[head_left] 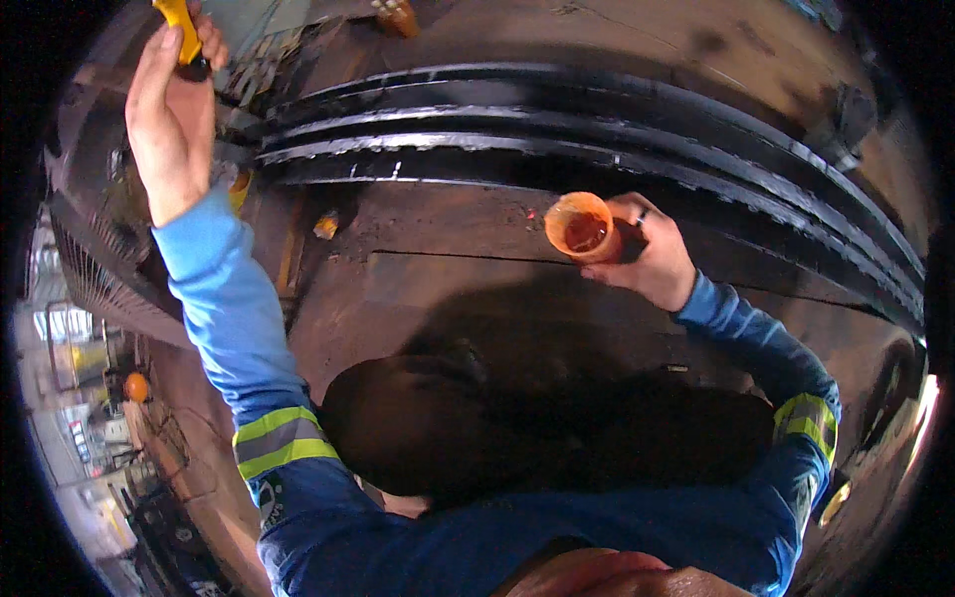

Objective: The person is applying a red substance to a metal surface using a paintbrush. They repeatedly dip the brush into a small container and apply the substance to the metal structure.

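Note:
My left hand [177, 114] is raised at the upper left, its fingers closed round a yellow-handled tool [179, 25] with a dark end. The picture's edge cuts that tool off, so its kind does not show. In my right hand [652, 254], right of the middle, is an orange plastic cup [567, 214]. The cup tilts toward me, and reddish-brown liquid lies inside it. Fingers wrap its right side, and one wears a dark ring. Just beyond the cup run long, black, shiny metal bars [477, 149], lying side by side.
Another orange container [396, 18] stands beyond the bars at the top. A small yellow-and-orange object [325, 226] lies on the brown surface [398, 289] to the left. Ribbed dark metalwork [124, 259] rises at the far left, near an orange round thing [136, 387].

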A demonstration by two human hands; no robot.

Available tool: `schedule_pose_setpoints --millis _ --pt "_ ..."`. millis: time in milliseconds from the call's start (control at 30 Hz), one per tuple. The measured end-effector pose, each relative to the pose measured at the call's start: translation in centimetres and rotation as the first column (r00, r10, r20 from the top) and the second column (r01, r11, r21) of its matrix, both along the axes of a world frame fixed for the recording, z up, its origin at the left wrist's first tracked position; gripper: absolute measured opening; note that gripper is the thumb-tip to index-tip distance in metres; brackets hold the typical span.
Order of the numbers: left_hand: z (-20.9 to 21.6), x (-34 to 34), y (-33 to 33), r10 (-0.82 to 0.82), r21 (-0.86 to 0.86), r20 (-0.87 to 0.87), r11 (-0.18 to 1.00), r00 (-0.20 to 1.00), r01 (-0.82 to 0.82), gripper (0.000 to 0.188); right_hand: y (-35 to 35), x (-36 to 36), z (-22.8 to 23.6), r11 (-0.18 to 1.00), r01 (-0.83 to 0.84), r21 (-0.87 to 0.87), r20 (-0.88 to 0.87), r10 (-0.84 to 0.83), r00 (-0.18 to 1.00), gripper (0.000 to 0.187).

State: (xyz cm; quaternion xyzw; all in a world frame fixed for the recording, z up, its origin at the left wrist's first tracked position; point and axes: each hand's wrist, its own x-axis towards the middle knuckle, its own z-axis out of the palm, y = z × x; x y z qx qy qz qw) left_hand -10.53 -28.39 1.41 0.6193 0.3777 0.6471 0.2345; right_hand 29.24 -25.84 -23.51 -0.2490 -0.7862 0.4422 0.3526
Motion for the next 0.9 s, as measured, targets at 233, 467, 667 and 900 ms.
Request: schedule_pose_setpoints --millis 233,467,667,900 --pt "-7.3 -5.7 3.2 0.169 -0.071 -0.552 0.966 0.817 -0.248 0.028 -0.3 0.0 0.3 0.995 -0.006 0.1 0.017 0.004 1.0 0.065" --pt "-14.1 -10.7 6.0 0.06 -0.251 -0.846 0.833 0.531 -0.493 0.024 -0.5 -1.4 0.9 0.997 -0.014 0.075 0.022 0.012 1.0 0.063" --pt "-20.7 -12.1 7.6 0.131 -0.151 -0.852 0.866 0.507 -0.477 0.024 -0.7 -2.3 1.3 0.998 0.014 0.065 0.139 -0.023 0.99 0.065" --pt "-20.6 -15.0 7.2 0.297 -0.064 -0.853 0.757 0.429 -0.651 0.025 -0.6 -2.9 1.3 0.987 0.037 0.159 0.217 -0.071 0.974 0.063"
